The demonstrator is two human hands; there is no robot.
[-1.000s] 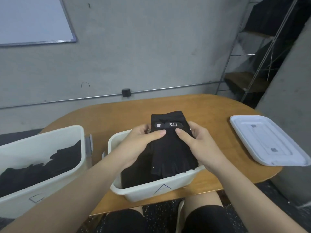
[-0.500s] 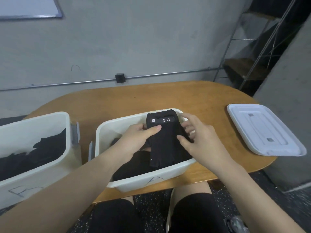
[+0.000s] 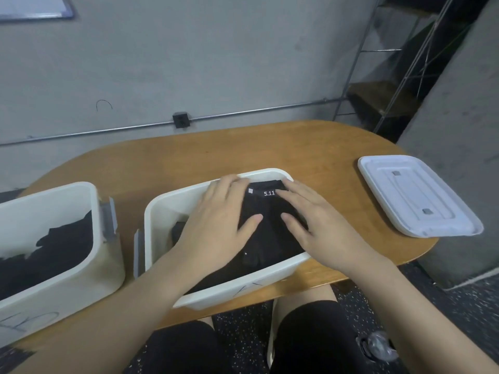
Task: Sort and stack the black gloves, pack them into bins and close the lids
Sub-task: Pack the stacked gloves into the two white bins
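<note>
Pressing the gloves down in the bin
Left hand (image 3: pixel 216 222) and right hand (image 3: pixel 313 225), fingers flat, push the soft black glove stack (image 3: pixel 270 225) into the white plastic bin (image 3: pixel 162 209); next, probably fetch the flat white lid (image 3: pixel 415 195) from the worktop

Wooden table (image 3: pixel 310 147), whiteboard (image 3: pixel 35 6), metal shelving (image 3: pixel 383 95)

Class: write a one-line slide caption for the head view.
Both hands, left and right, press flat on black gloves in the middle bin; lid waits nearby.
</note>
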